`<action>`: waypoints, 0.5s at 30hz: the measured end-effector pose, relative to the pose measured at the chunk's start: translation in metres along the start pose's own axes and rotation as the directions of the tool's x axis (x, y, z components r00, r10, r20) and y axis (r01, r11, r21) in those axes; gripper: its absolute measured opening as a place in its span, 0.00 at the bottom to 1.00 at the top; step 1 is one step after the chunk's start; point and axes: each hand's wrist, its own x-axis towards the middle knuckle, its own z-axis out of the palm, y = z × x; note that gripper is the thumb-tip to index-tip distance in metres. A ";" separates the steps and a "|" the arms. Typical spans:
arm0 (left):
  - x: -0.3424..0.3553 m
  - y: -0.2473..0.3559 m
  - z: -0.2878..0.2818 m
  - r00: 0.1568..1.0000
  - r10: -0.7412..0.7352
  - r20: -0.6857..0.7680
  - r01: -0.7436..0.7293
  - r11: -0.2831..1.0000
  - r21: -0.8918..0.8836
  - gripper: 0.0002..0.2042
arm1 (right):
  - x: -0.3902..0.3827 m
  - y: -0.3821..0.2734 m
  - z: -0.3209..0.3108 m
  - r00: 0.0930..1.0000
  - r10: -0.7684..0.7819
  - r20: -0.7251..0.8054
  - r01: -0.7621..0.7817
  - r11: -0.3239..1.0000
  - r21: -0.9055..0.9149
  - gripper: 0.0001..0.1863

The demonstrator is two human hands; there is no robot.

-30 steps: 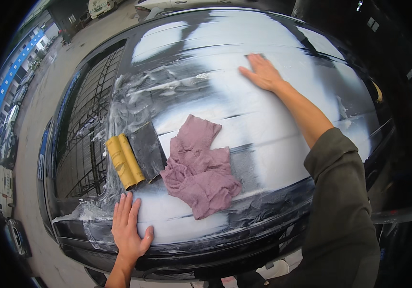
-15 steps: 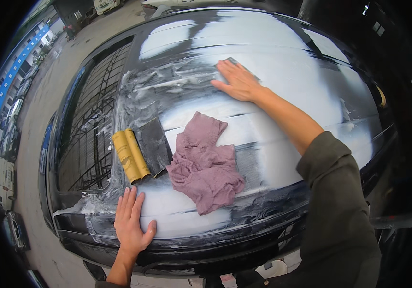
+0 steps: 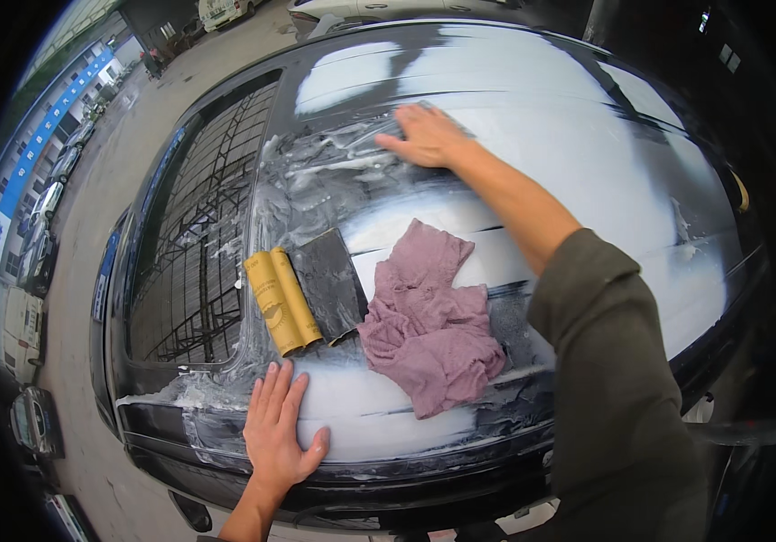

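Note:
My right hand (image 3: 426, 135) lies flat on a car roof (image 3: 542, 135) of black and white patches. A dark sheet of sandpaper (image 3: 463, 126) is pressed under its palm, mostly hidden, one edge showing. With fingers stretched, my left hand (image 3: 284, 438) rests on the near edge of the roof, holding nothing. Just beyond its fingertips lie curled yellow-backed sandpaper (image 3: 283, 303) and a flat dark sheet (image 3: 332, 280). Right of these is a crumpled mauve cloth (image 3: 433, 321).
Whitish wet residue (image 3: 307, 163) streaks the roof's left part. A dark glass pane (image 3: 203, 226) adjoins it on the left. Parked cars (image 3: 40, 203) line the yard beyond, before a building with a blue sign band (image 3: 36, 149). Another vehicle (image 3: 370, 11) stands at the far side.
My right hand has slid left across the roof with the sandpaper under it. The left hand stays in place. The view has shifted, so the whole scene sits further right.

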 end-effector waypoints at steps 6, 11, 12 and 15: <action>0.002 -0.001 -0.004 1.000 0.007 0.005 -0.007 1.000 0.002 0.37 | -0.003 0.003 0.001 0.994 -0.104 0.015 0.103 0.994 0.031 0.50; 0.000 0.001 -0.003 1.000 -0.016 -0.009 0.016 1.000 -0.017 0.37 | -0.045 0.043 -0.028 0.993 0.112 0.020 -0.110 0.990 -0.083 0.49; 0.001 0.000 -0.002 1.000 -0.001 -0.012 0.001 1.000 -0.020 0.37 | -0.042 0.034 -0.032 0.990 0.137 0.021 -0.134 0.985 -0.104 0.49; -0.001 0.001 -0.001 1.000 -0.004 0.003 0.004 0.999 -0.040 0.37 | 0.000 -0.029 0.012 0.998 -0.070 0.010 0.070 0.996 -0.061 0.53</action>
